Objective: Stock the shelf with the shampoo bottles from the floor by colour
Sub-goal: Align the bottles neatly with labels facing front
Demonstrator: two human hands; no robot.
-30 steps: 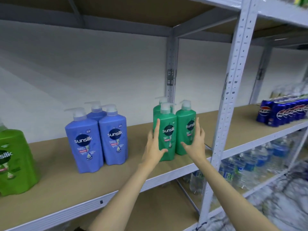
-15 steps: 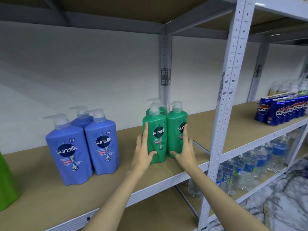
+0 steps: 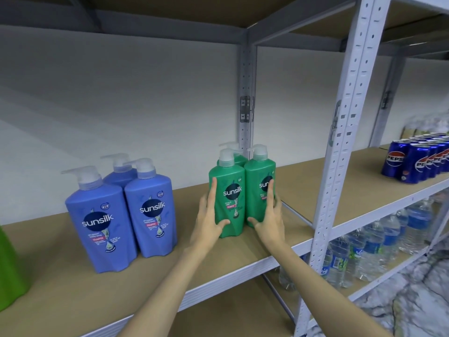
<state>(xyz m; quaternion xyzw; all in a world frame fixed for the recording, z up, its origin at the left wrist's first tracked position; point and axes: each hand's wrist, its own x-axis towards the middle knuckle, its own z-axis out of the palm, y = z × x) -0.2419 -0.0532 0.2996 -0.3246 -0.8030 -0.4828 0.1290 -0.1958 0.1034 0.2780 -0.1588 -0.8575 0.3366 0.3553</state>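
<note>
Our left hand (image 3: 209, 218) lies flat against the left side of the front-left green bottle (image 3: 228, 200), fingers straight and pointing up, the thumb hooked across the lower front of the bottle. Our right hand (image 3: 268, 216) mirrors it on the front-right green bottle (image 3: 259, 188): the fingers stretch upward over the label and right edge, the thumb points inward near the base. Neither hand wraps fully round a bottle; both press from outside, so the two bottles stand squeezed together between our palms, touching side by side.

A third green bottle (image 3: 239, 158) stands just behind the pair, only its shoulder and pump showing. All three are upright on the brown shelf board (image 3: 243, 254), close to the rear upright post (image 3: 246, 105).

To the left, apart from the green group, we see three blue bottles (image 3: 150, 207) clustered upright on the same board, two in front and one behind. At the far left edge a light-green bottle (image 3: 8, 271) is cut off by the frame.

Past the front white post (image 3: 345, 132), the next bay holds blue Pepsi cans (image 3: 413, 161) on the board, and water bottles (image 3: 374, 244) line the shelf below.
</note>
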